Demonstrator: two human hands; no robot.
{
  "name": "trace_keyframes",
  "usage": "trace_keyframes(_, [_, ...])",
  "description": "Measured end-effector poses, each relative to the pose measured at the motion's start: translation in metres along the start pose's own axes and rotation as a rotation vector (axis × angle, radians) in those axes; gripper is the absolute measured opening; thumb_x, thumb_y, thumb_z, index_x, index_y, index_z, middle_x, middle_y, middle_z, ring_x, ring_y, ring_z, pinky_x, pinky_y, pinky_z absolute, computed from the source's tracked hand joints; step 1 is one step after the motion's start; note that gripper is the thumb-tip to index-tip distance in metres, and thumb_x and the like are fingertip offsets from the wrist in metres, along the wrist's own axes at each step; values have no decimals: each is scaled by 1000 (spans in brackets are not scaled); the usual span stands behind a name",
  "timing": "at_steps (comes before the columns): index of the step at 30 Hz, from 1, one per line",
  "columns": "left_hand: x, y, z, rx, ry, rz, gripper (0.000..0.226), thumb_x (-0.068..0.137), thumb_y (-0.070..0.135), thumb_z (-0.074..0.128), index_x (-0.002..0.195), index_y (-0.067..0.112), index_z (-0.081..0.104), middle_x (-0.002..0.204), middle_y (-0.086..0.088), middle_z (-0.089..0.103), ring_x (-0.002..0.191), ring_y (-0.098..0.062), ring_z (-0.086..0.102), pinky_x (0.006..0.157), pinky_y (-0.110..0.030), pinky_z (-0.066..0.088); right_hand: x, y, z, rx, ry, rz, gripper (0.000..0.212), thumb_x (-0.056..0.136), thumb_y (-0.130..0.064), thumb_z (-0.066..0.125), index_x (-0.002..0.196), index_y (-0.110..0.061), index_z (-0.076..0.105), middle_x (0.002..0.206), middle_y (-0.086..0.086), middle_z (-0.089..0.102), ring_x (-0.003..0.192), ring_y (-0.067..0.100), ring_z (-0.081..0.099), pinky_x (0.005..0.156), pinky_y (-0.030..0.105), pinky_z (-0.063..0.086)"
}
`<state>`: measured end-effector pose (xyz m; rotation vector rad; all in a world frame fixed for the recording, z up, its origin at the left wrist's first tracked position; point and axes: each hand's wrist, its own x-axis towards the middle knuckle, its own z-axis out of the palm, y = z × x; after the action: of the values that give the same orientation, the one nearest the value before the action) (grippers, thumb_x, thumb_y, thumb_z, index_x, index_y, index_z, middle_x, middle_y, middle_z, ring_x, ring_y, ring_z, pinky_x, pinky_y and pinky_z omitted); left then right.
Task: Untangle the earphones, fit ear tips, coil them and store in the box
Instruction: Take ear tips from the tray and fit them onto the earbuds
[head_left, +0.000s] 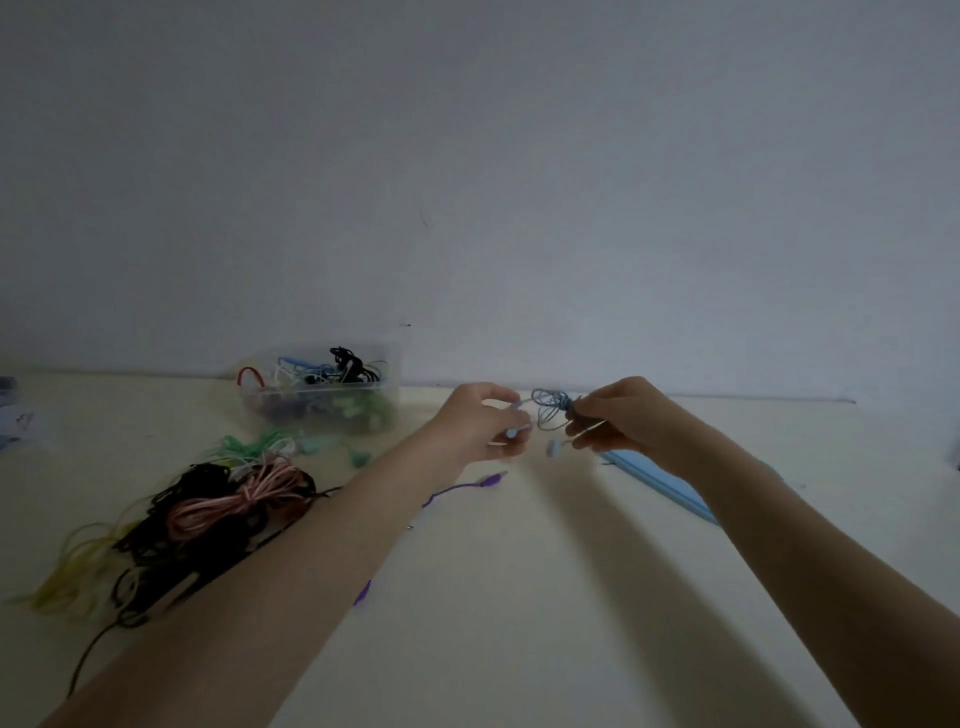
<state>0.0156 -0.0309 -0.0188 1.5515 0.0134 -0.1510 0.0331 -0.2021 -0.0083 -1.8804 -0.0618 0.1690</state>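
head view: both hands raised over the table (519, 597), centre of frame, just right of the box (363, 387).
earphones: blue earphones (551, 410) held in the air between the hands, clear of the table.
right hand: right hand (621, 418) pinches the coiled bundle, fingers curled round it.
left hand: left hand (480, 423) pinches one earbud end; the second earbud (554, 448) hangs free below.
step: I judge this is fitting an ear tip, or finishing the coil; too blurred to tell which.
how: I'd keep the right pinch firm so the loops don't spring, and leave slack in the short lead.
axis: coil loops stand roughly upright; lead runs left-right across the frame, bud ends toward the left hand.
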Motion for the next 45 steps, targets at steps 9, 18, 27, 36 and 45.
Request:
trace_keyframes(9, [17,-20,11,566,257,386,24,85,7,62,108,12,57,88,3,56,69,-12,59,62,-16,46,8,15,-4,-806,92,-49,44,84,-33,66,49,-11,49,39,-3,40,40,9,35,41,20,27])
trace_keyframes(18, [23,-29,33,669,179,507,22,84,8,63,105,13,61,80,-1,61,82,-22,63,76,-31,49,15,17,-61,-842,430,-149,21,81,1,49,84,2,70,86,21,69,69,25,60,60,29,45])
trace_keyframes(27, [31,-34,39,696,123,497,16,86,14,63,89,16,47,75,-5,63,70,-18,58,56,-23,40,32,38,-68,-1065,386,12,14,81,-5,64,94,-2,65,92,16,65,81,31,62,72,34,53])
trace_keyframes(36, [39,-42,34,382,110,404,17,81,9,69,81,21,57,79,2,67,69,-6,62,55,-11,43,24,21,-46,-487,370,-250,6,80,-3,67,78,-7,70,70,1,65,61,10,57,57,11,43])
trace_keyframes(45, [42,-47,23,133,86,397,18,82,1,66,81,19,63,86,-2,68,78,-11,63,68,-22,53,7,41,4,228,218,-226,17,85,4,60,73,-7,67,71,8,67,65,15,63,69,20,54])
